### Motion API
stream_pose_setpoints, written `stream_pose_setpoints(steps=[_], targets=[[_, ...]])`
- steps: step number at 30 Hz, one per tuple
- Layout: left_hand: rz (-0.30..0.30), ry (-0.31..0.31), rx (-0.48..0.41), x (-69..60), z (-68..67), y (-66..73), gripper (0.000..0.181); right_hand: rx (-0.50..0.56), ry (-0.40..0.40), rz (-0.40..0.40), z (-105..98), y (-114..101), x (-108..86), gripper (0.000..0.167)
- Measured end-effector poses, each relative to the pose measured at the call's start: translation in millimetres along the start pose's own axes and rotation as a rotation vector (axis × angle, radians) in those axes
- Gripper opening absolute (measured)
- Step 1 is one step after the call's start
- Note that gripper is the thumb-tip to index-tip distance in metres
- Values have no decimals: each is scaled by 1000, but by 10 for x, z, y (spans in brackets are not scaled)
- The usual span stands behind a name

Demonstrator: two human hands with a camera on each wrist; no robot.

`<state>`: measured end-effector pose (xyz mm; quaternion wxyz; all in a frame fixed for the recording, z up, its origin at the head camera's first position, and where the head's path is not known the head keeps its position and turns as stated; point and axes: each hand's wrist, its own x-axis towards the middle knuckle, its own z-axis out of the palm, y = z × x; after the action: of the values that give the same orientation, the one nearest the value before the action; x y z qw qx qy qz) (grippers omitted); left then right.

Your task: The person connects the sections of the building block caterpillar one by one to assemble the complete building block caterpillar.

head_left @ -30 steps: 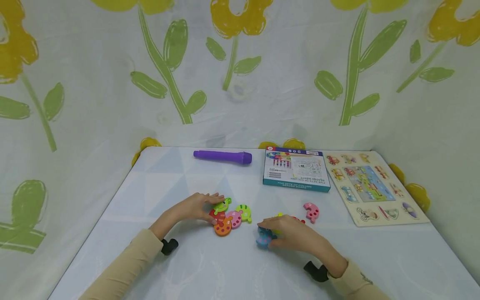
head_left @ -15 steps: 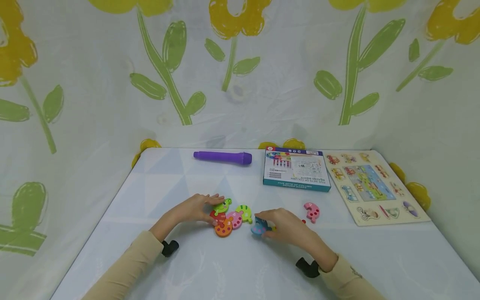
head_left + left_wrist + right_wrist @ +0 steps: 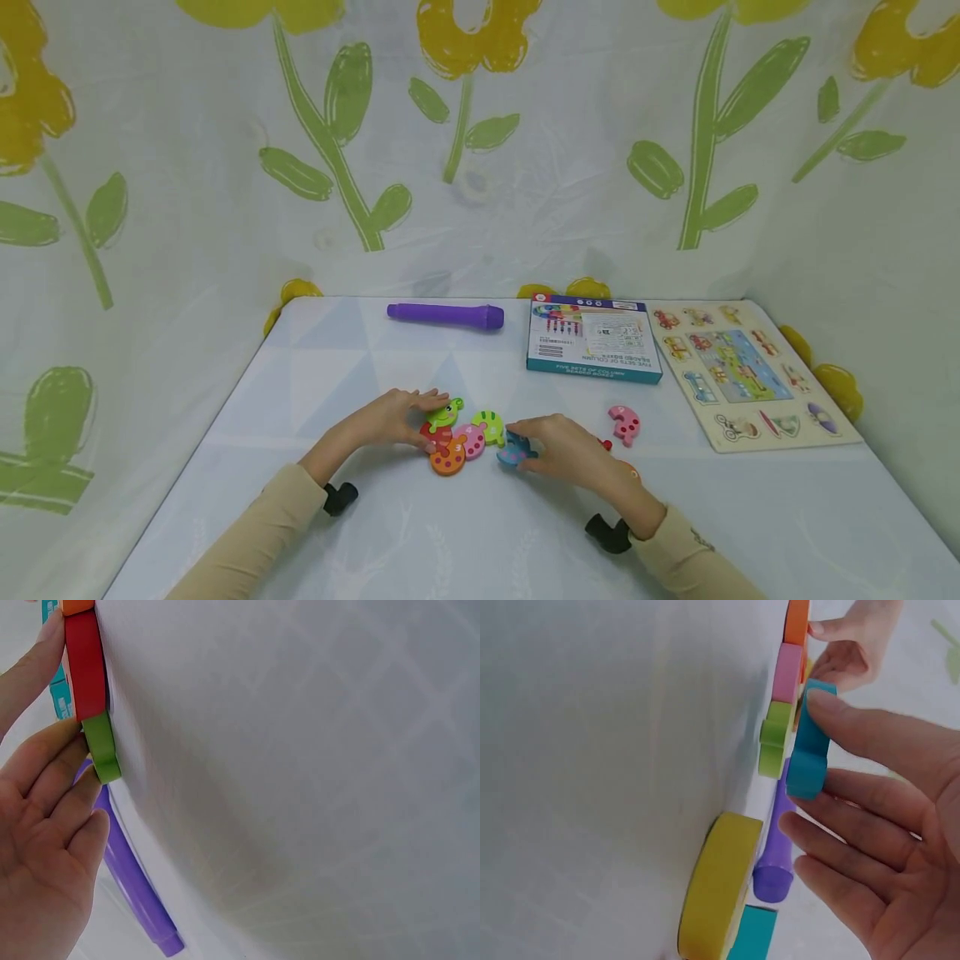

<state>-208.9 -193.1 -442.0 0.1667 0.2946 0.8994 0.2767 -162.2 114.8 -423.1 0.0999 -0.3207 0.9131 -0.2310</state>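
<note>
My left hand (image 3: 386, 417) holds the joined caterpillar puzzle at its left end, with the thumb at the red piece (image 3: 86, 664) and fingers at the green head piece (image 3: 446, 413). An orange piece (image 3: 447, 458), a pink piece (image 3: 471, 442) and a green striped piece (image 3: 491, 427) continue the chain. Just right of the striped piece, a blue puzzle piece (image 3: 516, 452) is pinched between thumb and fingers of my right hand (image 3: 570, 454). The right wrist view shows this blue piece raised off the table, apart from the chain.
A yellow piece (image 3: 720, 889) lies near my right hand. Further right are a pink dotted piece (image 3: 625, 425) and partly hidden red and orange (image 3: 630, 469) ones. Behind stand a purple toy microphone (image 3: 446, 316), a flat box (image 3: 592, 337) and a wooden picture board (image 3: 750, 379).
My right hand has carried the blue piece leftward, close to the green striped piece. An orange piece has come into sight behind that hand. My left hand has stayed in place.
</note>
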Motion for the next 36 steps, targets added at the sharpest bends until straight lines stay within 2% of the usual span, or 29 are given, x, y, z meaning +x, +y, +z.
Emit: stream_pose_setpoints(steps=[14,23,36], targets=[[7,8,-7,-15,-4,2,77,-47,62,-2,91,-54,109,50],[25,10,-11,-17,-6,9,77,-72,87,76,116,-94,141,51],[18,9,1,-15,-13,31,76,-90,118,78,104,-141,138,50]])
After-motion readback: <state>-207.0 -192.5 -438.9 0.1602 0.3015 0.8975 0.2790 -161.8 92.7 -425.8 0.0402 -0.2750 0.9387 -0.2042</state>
